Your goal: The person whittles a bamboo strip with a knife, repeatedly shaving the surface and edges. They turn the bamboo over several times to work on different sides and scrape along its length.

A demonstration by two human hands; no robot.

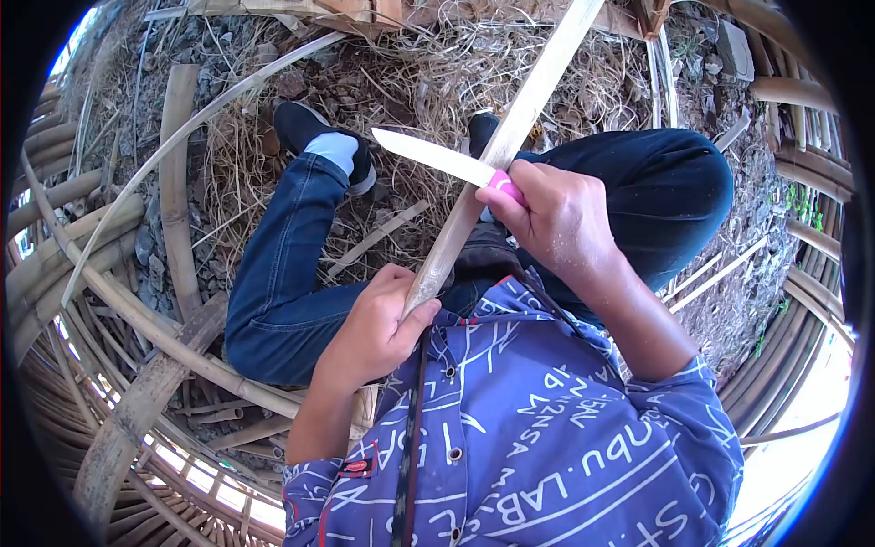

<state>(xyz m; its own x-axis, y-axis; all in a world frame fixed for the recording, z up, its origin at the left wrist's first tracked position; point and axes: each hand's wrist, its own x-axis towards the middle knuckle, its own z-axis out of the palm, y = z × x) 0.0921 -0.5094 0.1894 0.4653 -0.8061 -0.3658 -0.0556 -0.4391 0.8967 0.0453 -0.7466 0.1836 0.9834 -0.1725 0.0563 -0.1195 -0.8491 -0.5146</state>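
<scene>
A long pale bamboo strip (538, 91) runs from my lap up past the top edge of the view. Its lower end is gripped by my left hand (372, 330), with the thumb lying along it. My right hand (563, 219) is closed round the pink handle (506, 186) of a knife. The knife's pale blade (428, 156) lies across the strip and points to the upper left. Most of the handle is hidden inside my fingers.
My bent legs in jeans (283, 246) frame the strip. Dry shavings (401, 82) and gravel cover the ground. Bamboo poles (137, 419) and a long curved strip (210, 109) lie to the left. More poles (802, 91) stand along the right side.
</scene>
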